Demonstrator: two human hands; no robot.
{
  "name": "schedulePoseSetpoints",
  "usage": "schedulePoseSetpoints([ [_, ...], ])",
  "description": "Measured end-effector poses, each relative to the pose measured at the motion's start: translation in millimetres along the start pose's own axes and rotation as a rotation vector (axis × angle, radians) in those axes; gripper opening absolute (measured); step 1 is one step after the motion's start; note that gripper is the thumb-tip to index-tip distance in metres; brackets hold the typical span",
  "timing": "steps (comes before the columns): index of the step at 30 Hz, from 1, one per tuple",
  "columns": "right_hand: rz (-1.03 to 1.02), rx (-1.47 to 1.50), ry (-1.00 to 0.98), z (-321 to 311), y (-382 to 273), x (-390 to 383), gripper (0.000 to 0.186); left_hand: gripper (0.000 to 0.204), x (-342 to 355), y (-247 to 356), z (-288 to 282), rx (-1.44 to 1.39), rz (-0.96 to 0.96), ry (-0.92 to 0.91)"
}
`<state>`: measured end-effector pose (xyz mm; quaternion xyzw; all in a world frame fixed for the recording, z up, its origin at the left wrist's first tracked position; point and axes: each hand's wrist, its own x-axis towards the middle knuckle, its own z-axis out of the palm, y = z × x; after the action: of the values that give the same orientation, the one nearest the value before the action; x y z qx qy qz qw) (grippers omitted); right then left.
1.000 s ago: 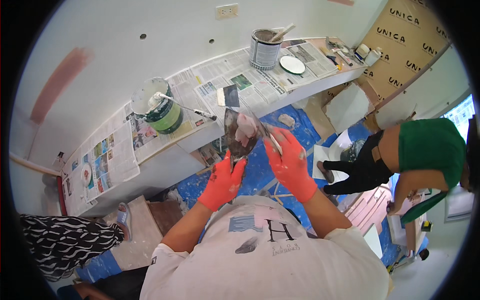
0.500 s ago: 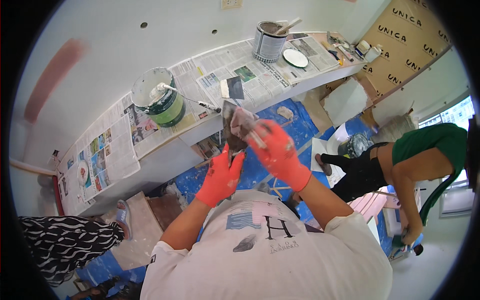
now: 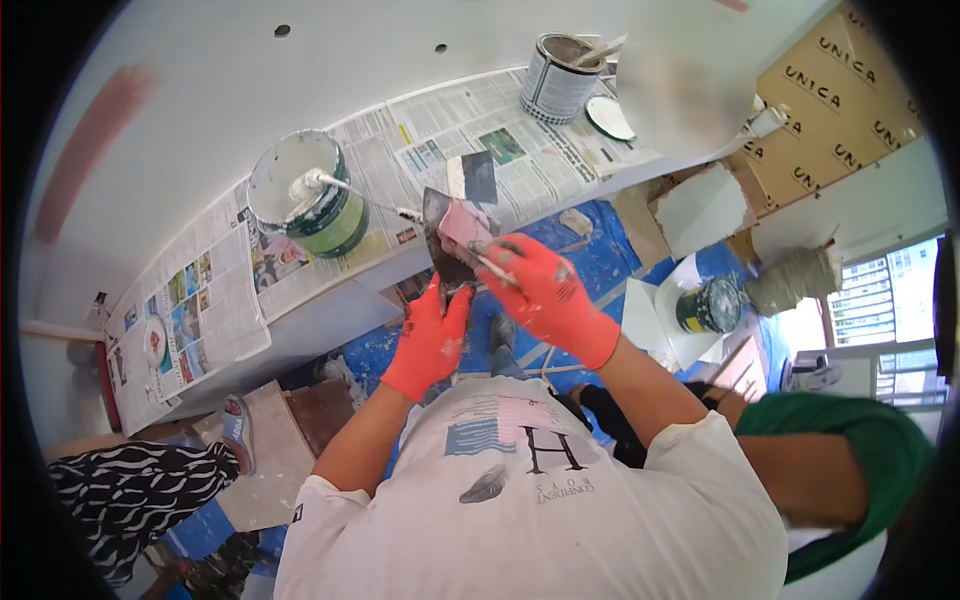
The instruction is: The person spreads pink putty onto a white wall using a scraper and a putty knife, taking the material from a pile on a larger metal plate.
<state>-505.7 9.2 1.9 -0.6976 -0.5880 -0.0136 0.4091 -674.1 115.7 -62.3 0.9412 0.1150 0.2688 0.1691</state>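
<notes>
Two orange-gloved hands meet in front of our chest, just below the newspaper-covered ledge [image 3: 560, 175]. Our left hand [image 3: 432, 340] is closed around the lower end of a dark hawk board [image 3: 447, 240], thumb and fingers wrapped on its handle so the plate tilts up toward twelve o'clock. A pink smear of filler [image 3: 464, 222] lies on the plate's upper part. Our right hand [image 3: 540, 290] is curled shut on a putty knife [image 3: 482, 262], whose blade lies across the plate and touches the pink filler from the four o'clock side; the handle is hidden inside the glove.

On the ledge at ten o'clock from the hands stands a green paint bucket [image 3: 310, 200] with white paint inside and a roller [image 3: 330, 185] resting across its rim, its handle pointing toward the hawk board. A second scraper [image 3: 472, 178] lies flat on the newspaper just above the hawk board, apart from it. At one o'clock stands a metal tin [image 3: 556, 78] with a stick in it, and a round lid [image 3: 609, 117] lies just beside it. A blue sheet [image 3: 590, 260] covers the floor beneath our hands, and a dark can [image 3: 712, 305] sits on it at three o'clock. Another person in a green top [image 3: 850, 450] is at five o'clock.
</notes>
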Motion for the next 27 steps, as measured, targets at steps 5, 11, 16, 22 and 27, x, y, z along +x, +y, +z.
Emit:
schedulePoseSetpoints([
  [5, -0.02, 0.087, -0.026, -19.1, 52.0, 34.1, 0.027, 0.041, 53.6, 12.5, 17.1, -0.437, -0.428, -0.086],
  [11, -0.327, 0.03, -0.126, -99.4, 104.1, 95.7, 0.04, 0.035, 80.8, -22.6, 37.7, -0.448, -0.237, 0.028],
  [16, -0.448, 0.253, -0.071, -130.6, 149.6, 112.6, 0.046, 0.041, 108.7, -31.2, 44.1, -2.012, -0.784, -0.239],
  [22, -0.371, 0.422, -0.299, -141.9, 179.2, 100.2, 0.048, 0.031, 157.9, -18.9, 19.0, -1.813, -0.967, -0.289],
  [27, -0.392, 0.198, -0.283, -154.0, 190.8, 90.2, 0.049, 0.028, 167.2, -15.8, 24.5, -1.687, -0.99, -0.306],
])
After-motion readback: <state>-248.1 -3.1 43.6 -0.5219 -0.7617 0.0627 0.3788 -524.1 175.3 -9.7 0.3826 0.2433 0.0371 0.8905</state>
